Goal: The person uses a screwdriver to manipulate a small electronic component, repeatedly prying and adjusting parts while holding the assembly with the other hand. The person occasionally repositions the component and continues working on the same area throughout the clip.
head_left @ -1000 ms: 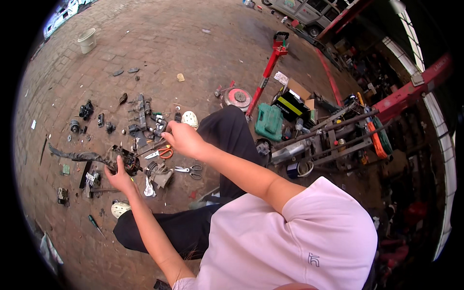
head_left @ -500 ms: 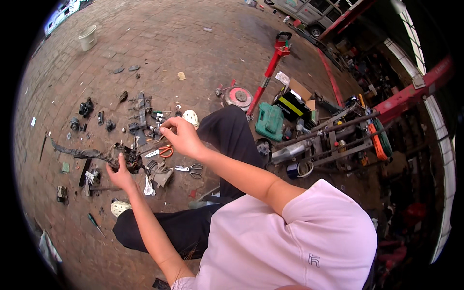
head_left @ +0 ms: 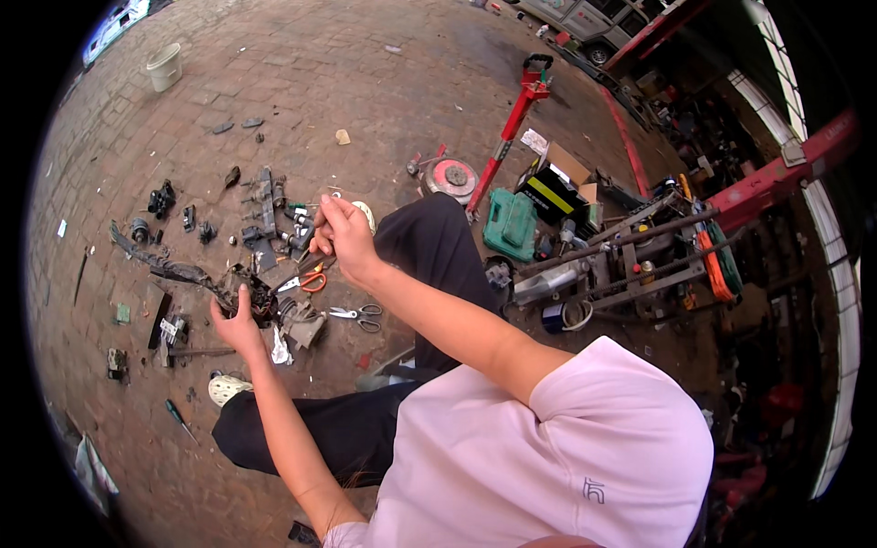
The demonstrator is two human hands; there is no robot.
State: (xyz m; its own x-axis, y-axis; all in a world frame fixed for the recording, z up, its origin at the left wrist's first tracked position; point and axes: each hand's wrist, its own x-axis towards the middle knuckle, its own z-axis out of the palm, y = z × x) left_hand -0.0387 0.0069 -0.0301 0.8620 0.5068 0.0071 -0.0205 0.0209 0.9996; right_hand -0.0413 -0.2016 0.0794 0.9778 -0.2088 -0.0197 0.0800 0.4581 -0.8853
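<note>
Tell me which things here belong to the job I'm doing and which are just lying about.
Likely in the job:
dark long-tailed part, at your left hand
perhaps the orange-handled scissors, below your right hand; what that hand grips is unclear

Seemingly just lying about:
white bucket
green case
green-handled screwdriver

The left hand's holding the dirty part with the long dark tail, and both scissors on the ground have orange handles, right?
Not quite: the head view shows orange-handled scissors and grey-handled scissors, so only one pair is orange. The left hand does hold the dirty part.
</note>
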